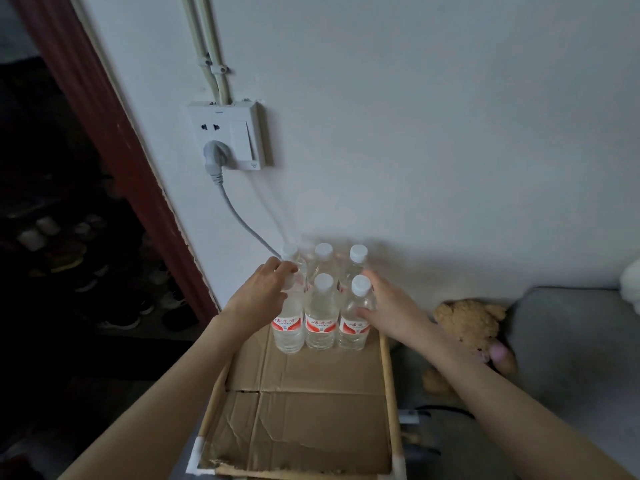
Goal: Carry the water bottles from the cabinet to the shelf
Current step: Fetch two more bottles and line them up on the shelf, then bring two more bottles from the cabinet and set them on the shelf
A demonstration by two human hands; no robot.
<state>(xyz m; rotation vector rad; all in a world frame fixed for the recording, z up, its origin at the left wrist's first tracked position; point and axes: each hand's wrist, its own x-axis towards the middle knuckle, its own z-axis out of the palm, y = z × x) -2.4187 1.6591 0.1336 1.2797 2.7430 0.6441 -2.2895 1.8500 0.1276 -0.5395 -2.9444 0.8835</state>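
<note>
Several clear water bottles with white caps and red labels stand in two rows at the far end of a shallow cardboard tray [311,420], against the wall. The front middle bottle [321,315] stands untouched between my hands. My left hand [266,285] curls round the neck of the front left bottle [288,329], covering its cap. My right hand [388,306] wraps round the side of the front right bottle [353,327], thumb across its shoulder. The back-row bottles [323,254] show mostly their caps.
A white wall socket [228,133] with a grey plug and cable hangs above the bottles. A dark red door frame [114,140] borders a dim shoe rack on the left. A brown plush bear [467,327] lies on grey fabric to the right.
</note>
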